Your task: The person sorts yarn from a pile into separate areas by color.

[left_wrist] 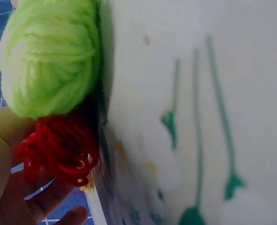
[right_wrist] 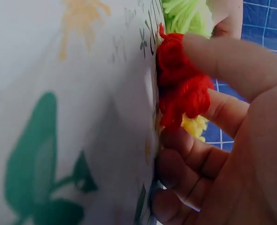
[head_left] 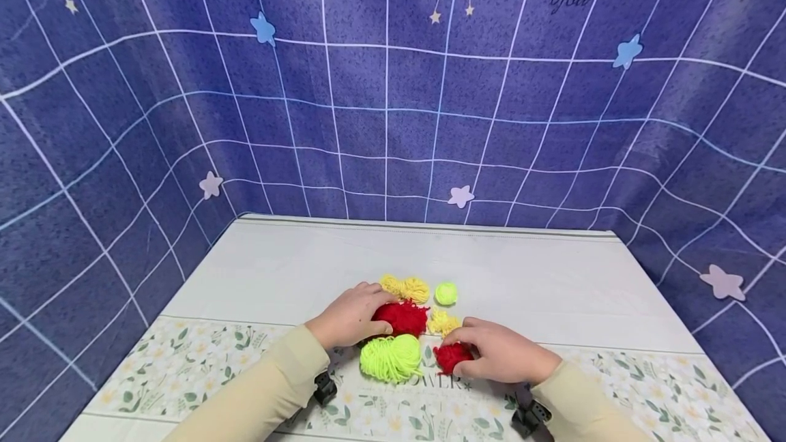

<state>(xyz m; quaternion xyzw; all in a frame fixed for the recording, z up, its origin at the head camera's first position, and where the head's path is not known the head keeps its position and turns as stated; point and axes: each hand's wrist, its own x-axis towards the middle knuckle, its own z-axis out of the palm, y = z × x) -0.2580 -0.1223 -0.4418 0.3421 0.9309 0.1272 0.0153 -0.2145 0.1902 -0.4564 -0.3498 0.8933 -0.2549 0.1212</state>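
Note:
My left hand (head_left: 350,316) grips a large red yarn skein (head_left: 404,318), its thumb on the near side and its fingers over the far side. In the left wrist view, the skein's looped end (left_wrist: 65,150) shows between thumb and fingers. A large neon green yarn skein (head_left: 391,358) lies right in front of it. To the right, my right hand (head_left: 500,352) pinches a small red yarn bundle (head_left: 452,358) between thumb and forefinger. The right wrist view shows that red bundle (right_wrist: 180,79) close against the tabletop, the other fingertips resting low beside it.
Behind the red yarn lie a twisted yellow skein (head_left: 406,288), a small neon green ball (head_left: 446,293) and a small pale yellow bundle (head_left: 443,322). The white table (head_left: 295,244) has a floral printed band along its near part. A blue gridded curtain (head_left: 368,128) encloses the back and sides.

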